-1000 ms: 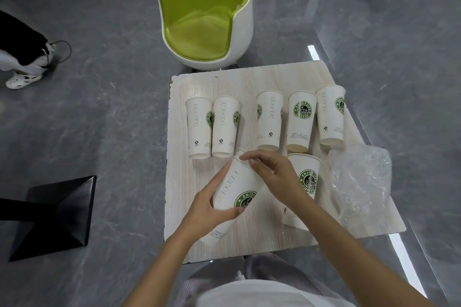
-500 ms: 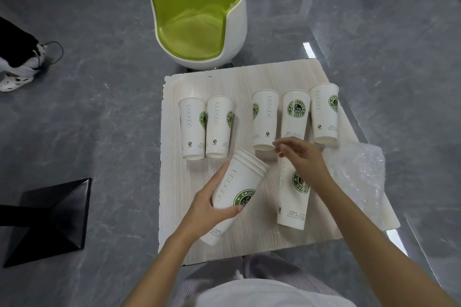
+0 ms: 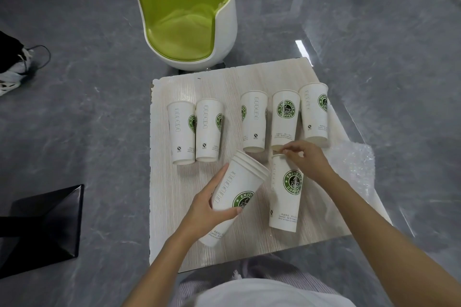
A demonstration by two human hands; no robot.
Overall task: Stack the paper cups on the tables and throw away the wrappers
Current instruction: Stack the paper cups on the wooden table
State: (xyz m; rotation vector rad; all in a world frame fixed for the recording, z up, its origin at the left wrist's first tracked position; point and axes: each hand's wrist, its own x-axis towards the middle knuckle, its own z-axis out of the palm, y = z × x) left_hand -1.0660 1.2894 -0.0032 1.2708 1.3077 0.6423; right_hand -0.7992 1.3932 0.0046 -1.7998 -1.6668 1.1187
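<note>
- Cup stack (image 3: 234,192), lower centre, tilted; left hand (image 3: 207,212) curled round its wall.
- Loose cup (image 3: 284,197) just right; right hand (image 3: 309,162) fingertips pinch its upper rim. Advisable: lift it and enter the stack's mouth base-first, axes aligned.
- Wrapper (image 3: 354,169): right edge of the table (image 3: 169,219).

Pale wooden table (image 3: 169,197); paper cups (image 3: 284,117) lying; wrapper (image 3: 349,164)

Five white green-logo paper cups (image 3: 254,121) lie in a row on desk (image 3: 169,207), bases nearest. Sixth cup (image 3: 284,207) lies nearer. Nested cup stack (image 3: 234,187) tilted beside it. Clear crumpled wrapper (image 3: 349,164) at right edge.
</note>
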